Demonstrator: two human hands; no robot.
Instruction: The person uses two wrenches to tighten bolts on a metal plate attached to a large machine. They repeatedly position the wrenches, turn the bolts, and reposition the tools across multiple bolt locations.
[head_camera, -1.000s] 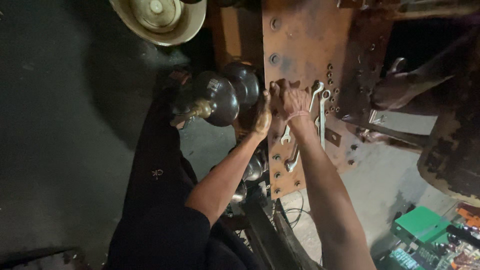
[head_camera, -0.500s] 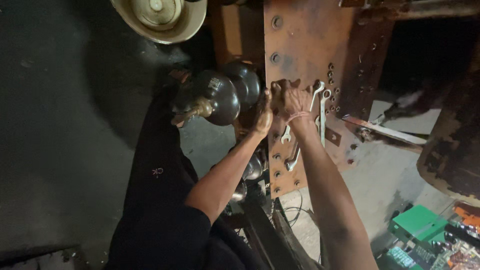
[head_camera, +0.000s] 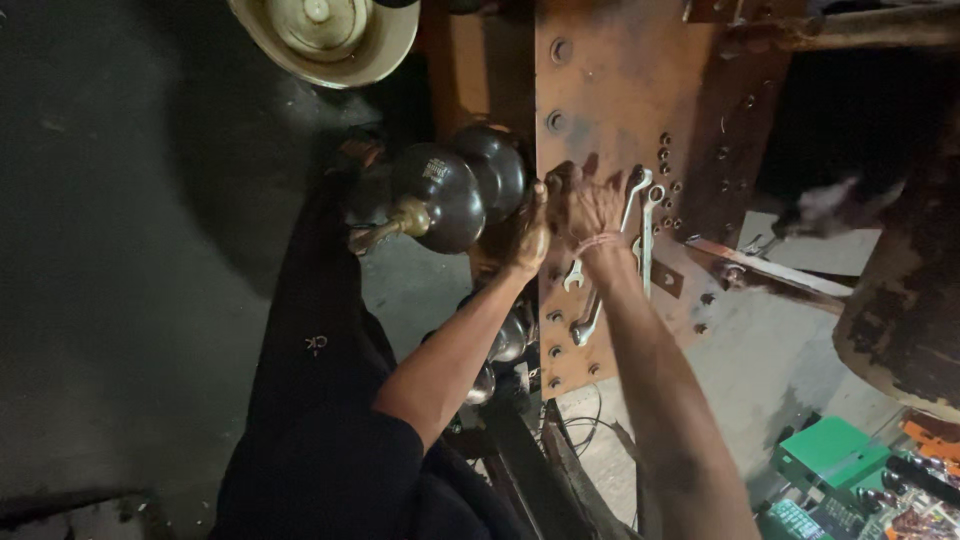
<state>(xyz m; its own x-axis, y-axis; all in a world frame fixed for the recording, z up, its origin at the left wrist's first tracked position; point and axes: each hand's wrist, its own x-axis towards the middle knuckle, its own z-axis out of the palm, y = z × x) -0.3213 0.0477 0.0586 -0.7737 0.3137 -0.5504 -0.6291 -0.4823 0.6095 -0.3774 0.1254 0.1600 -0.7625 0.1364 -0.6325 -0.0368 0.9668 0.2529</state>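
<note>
The biggest thing in front of you is the rusted steel plate (head_camera: 610, 120), a flat orange-brown slab, pitted and flaky, studded with rows of bolt heads and small holes and running away from you up the picture. Left of it, touching or just off its left edge, hang two dark glossy bulb-shaped housings (head_camera: 460, 190), smooth and rounded, with a brass-coloured stem poking out to the left. Lying flat on the plate are several wrenches (head_camera: 640, 215), thin bright metal bars with ring and open ends; their long axes run roughly along your right forearm, up and down the plate, and they sit just right of your knuckles and partly beneath your wrist. Your right hand (head_camera: 590, 205) is the nearer one to them: it rests palm-down on the plate with fingers curled at the edge, and you cannot tell from here whether it has closed on anything, since the fingertips are hidden. Your left hand (head_camera: 528, 232) presses against the plate's left edge just below the dark housings, fingers bent around something out of sight; what it holds, if anything, you cannot make out. The two hands touch at the knuckles.
</note>
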